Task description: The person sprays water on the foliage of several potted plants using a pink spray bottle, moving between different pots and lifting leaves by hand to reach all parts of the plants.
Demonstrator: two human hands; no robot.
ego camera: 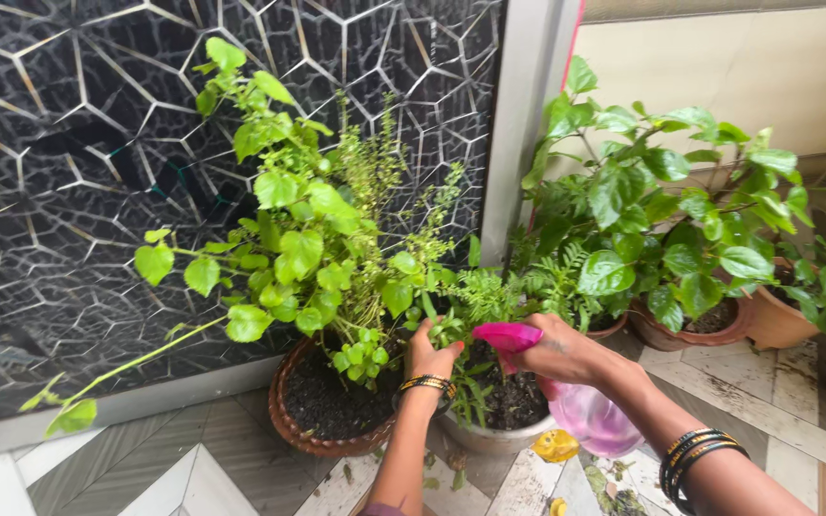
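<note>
Over soil-filled pots [322, 420], right hand [566, 352] gripping pink spray bottle [593, 416] – left hand [429, 358] closed among leafy stems [451, 330]

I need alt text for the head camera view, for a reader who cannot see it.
The right hand holds a pink spray bottle over a pale pot of small plants, while the left hand touches their leaves. Leafy plants in brown pots stand along a dark patterned wall.
</note>
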